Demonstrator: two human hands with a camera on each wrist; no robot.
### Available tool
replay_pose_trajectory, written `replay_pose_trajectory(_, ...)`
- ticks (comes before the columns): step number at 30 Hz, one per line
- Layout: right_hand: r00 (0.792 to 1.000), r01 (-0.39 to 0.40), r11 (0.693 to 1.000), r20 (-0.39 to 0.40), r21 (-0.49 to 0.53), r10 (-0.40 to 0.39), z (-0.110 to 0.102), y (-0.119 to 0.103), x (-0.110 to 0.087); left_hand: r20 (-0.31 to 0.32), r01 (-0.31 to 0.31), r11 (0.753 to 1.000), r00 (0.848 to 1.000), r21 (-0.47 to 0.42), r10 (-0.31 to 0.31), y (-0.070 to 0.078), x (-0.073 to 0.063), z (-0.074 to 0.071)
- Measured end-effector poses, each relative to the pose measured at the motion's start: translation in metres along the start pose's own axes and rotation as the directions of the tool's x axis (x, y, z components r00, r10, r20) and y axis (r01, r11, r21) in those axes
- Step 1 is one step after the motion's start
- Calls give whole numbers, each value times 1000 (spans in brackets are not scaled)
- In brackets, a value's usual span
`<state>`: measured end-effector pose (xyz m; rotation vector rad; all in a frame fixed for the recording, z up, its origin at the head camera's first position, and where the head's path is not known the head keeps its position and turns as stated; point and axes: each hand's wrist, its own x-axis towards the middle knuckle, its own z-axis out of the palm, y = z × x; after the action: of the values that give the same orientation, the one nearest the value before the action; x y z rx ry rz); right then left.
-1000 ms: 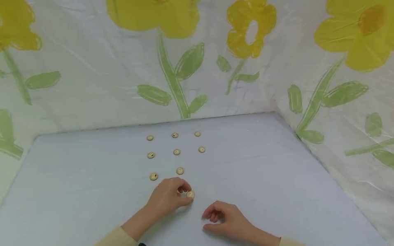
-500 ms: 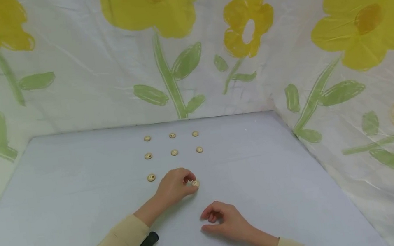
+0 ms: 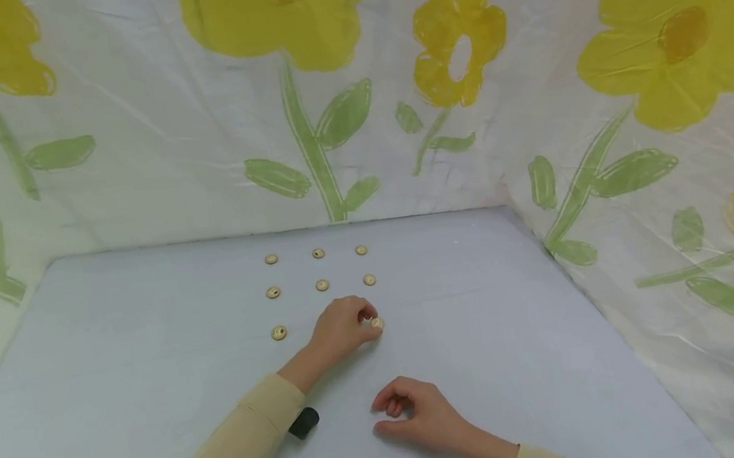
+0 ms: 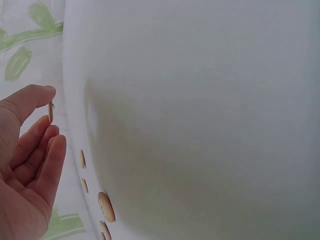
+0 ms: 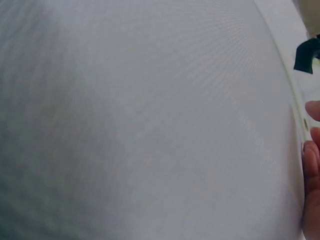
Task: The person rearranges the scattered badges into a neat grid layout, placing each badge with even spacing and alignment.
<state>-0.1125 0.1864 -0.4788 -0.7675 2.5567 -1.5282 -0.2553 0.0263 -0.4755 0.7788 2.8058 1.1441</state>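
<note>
My left hand [image 3: 345, 328] pinches a small round wooden disc [image 3: 377, 323] between thumb and fingertips, close over the table. In the left wrist view that wooden disc [image 4: 50, 111] shows edge-on, its face turned to the side. Past the hand lie pale wooden discs in rows: three at the back, among them a disc [image 3: 318, 253] with a dark mark, and three in the middle row, including a disc [image 3: 370, 280]. Left of the hand sits another disc [image 3: 279, 332]. My right hand [image 3: 426, 416] rests low over the table, fingers loosely bent, holding nothing.
The table [image 3: 112, 355] wears a smooth pale cloth. A white curtain [image 3: 152, 133] with yellow flowers hangs behind its far edge and along the sides. A black wrist camera [image 3: 304, 423] juts out below the left sleeve [image 3: 230, 456].
My left hand has moved to the right and farther from me, carrying the disc, and it now hides the middle disc of the front row. The right hand stays put.
</note>
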Motion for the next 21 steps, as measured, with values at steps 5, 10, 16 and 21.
replay_pose_trajectory(5,1000,13,1000,-4,1,-13,-1,0,0,7,-6,1000,1000,7,6,-3,14,8)
replay_pose_trajectory(10,999,33,999,-15,4,-33,0,0,1,1,-6,1000,1000,-18,6,-6,22,15)
replay_pose_trajectory(16,999,47,999,-22,-4,-47,1,2,1,-15,-14,999,1000,-40,13,-9,27,21)
replay_pose_trajectory(21,998,58,998,-27,-6,-59,2,5,1,-19,2,1000,1000,-23,-2,-13,31,24)
